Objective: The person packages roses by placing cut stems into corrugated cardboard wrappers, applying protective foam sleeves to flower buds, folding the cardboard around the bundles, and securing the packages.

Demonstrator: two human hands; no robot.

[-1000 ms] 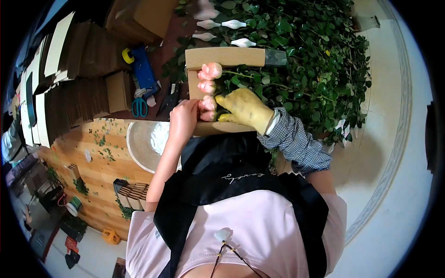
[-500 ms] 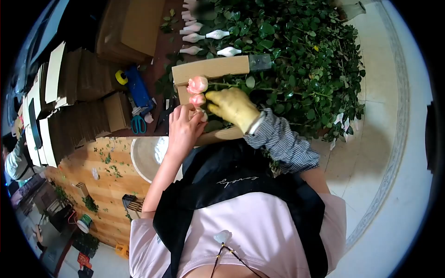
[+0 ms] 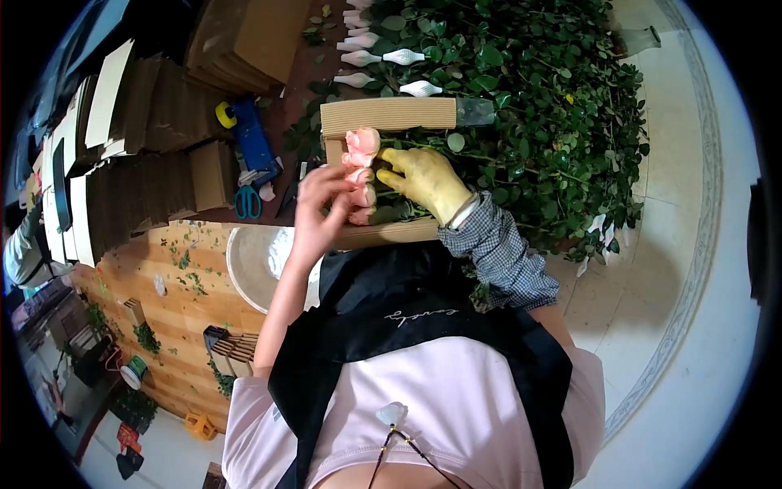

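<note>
Several pink roses lie in a column at the left end of a corrugated cardboard wrap, with their leafy stems running right. My bare left hand is over the left edge of the lower blooms, its fingers spread and slightly blurred, with nothing visible between them. On the other side of the blooms, my right hand, in a stained yellow glove, has thumb and forefinger apart beside the flower heads, over the stems. Its other fingers are partly hidden.
Green foliage covers the right side. White-sleeved buds lie above the wrap. At left are stacked cardboard, teal scissors and a blue tool. A white tub stands below the table edge.
My left hand has loosened from the lower blooms, and its fingers have spread. More of those blooms shows. My gloved right hand stays beside the flowers. The whole view has shifted slightly.
</note>
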